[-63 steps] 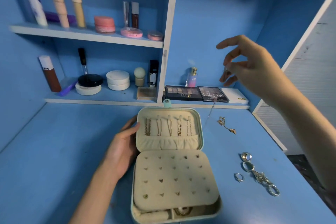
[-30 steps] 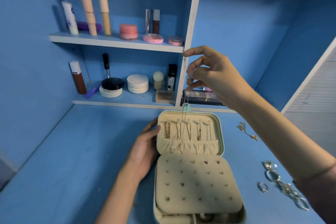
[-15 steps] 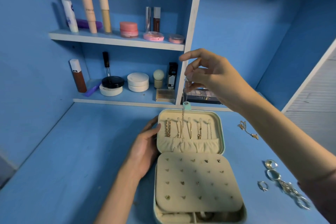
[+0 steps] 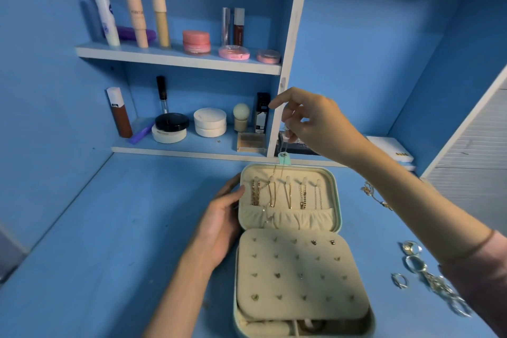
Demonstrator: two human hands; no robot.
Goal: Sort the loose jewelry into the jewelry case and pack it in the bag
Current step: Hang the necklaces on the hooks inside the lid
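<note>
Jewelry case (image 4: 301, 280) | five hung chains (image 4: 288, 195); right hand (image 4: 315, 123) pinches one necklace (image 4: 274, 170)

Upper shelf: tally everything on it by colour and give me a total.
Pink round pots: 3
Beige tubes: 2
White tube: 1
Purple case: 1
Silver lip tube: 1
Dark red lip tube: 1
Total: 9

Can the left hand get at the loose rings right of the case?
Probably not: the left hand holds the open jewelry case by its lid's left edge, and the rings lie across the case, beside the right forearm.
</note>
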